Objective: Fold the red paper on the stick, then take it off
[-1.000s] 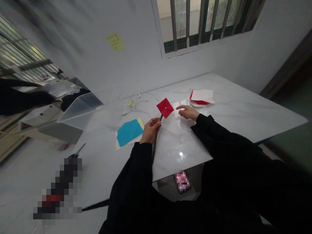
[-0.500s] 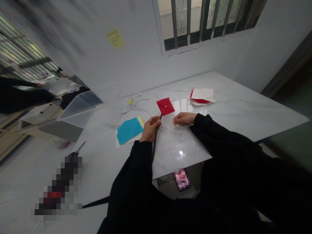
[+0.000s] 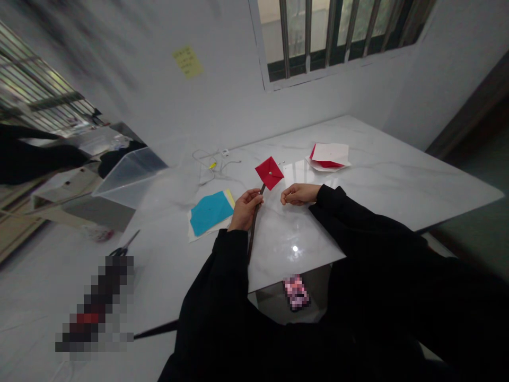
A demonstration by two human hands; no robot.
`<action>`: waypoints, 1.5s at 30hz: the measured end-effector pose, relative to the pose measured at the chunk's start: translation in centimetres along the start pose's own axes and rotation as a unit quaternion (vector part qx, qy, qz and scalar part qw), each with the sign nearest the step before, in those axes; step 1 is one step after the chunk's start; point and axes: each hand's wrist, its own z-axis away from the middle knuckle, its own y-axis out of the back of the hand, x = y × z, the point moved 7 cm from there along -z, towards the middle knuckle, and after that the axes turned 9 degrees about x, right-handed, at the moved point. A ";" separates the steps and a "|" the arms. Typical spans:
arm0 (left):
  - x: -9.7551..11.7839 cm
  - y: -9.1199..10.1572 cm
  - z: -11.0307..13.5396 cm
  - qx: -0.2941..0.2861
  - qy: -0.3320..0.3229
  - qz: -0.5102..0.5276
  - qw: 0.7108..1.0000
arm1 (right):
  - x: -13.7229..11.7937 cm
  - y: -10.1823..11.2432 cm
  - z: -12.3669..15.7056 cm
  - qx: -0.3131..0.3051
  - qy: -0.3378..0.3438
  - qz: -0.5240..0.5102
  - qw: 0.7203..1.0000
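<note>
My left hand [image 3: 244, 208] is closed around a dark stick [image 3: 253, 229] that slants up over the white marble table [image 3: 377, 175]. A red folded paper square [image 3: 269, 172] is pinned to the stick's top by a small pin at its centre. My right hand [image 3: 298, 193] rests on the table just right of the stick, fingers pinched together; what they hold, if anything, is too small to make out. Both arms are in black sleeves.
Blue and yellow paper sheets [image 3: 210, 211] lie left of my left hand. Red and white papers [image 3: 329, 156] sit further back on the right. A white cable [image 3: 212, 162], a clear plastic box [image 3: 129, 175] and scissors [image 3: 124, 247] lie to the left.
My right hand pulled back from a point near the red square and closed into a pinch close to the stick. The red square turned on its pin.
</note>
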 end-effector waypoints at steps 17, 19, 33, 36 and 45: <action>0.1 0.0 0.1 -0.001 0.000 0.004 1.000 | -0.7 2.4 0.0 0.100 0.053 0.093 0.989; 0.2 0.0 0.1 -0.002 -0.001 0.004 1.000 | -0.5 0.5 0.2 0.001 0.041 0.096 0.995; 0.0 -0.2 0.1 -0.006 0.005 0.016 1.000 | -0.2 6.3 -0.1 0.307 0.063 0.024 0.949; 0.0 -0.1 0.0 0.001 -0.001 0.025 1.000 | 0.3 1.7 -0.4 0.010 0.044 0.078 0.996; 0.0 0.0 0.2 0.000 0.011 0.043 0.999 | 0.2 2.6 -1.0 0.120 0.041 0.007 0.992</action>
